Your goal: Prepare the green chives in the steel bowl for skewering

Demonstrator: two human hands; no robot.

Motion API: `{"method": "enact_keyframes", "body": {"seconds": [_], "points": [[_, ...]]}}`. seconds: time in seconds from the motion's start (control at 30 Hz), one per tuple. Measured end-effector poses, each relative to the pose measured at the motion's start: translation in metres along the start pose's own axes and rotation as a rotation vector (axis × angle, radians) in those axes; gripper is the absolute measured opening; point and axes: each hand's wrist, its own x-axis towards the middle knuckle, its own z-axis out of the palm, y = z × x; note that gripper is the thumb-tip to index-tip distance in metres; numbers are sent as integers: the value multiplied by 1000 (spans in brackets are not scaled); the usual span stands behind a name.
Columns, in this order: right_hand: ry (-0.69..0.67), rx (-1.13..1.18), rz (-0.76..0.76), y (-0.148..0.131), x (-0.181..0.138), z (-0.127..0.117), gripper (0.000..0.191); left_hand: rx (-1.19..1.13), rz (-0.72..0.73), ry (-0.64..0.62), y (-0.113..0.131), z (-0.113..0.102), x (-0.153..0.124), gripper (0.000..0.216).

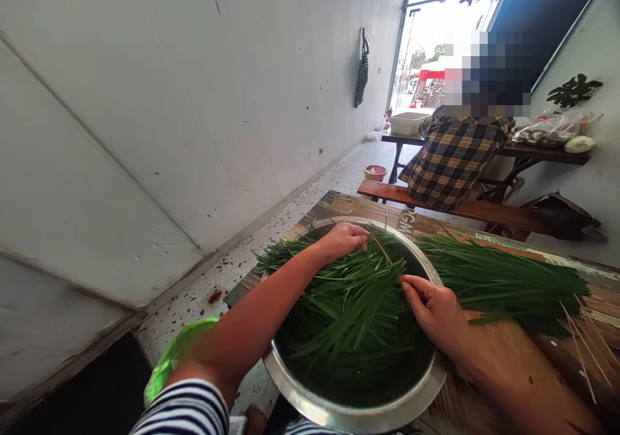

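Note:
A large steel basin [411, 396] on a wooden table [504, 357] holds a heap of long green chive leaves [353, 306]. My left hand [341, 239] reaches over the far side of the basin, fingers curled down onto the leaves. At the basin's right rim my right hand [433, 306] pinches the end of a leaf between thumb and fingers. A second bundle of green leaves [504, 280] lies on the table to the right of the basin.
Thin pale sticks [588, 344] lie at the table's right edge. A person in a plaid shirt [450, 157] sits on a wooden bench [484, 210] beyond, at another table with a white tub [407, 123] and bags. A white wall [169, 131] runs along the left.

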Motion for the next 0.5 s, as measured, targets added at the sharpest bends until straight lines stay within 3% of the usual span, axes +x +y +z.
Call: {"method": "enact_keyframes", "body": {"seconds": [0.5], "points": [[-2,4,12,2,-1,2,35,62,78,46,-3,11,0,34]]}}
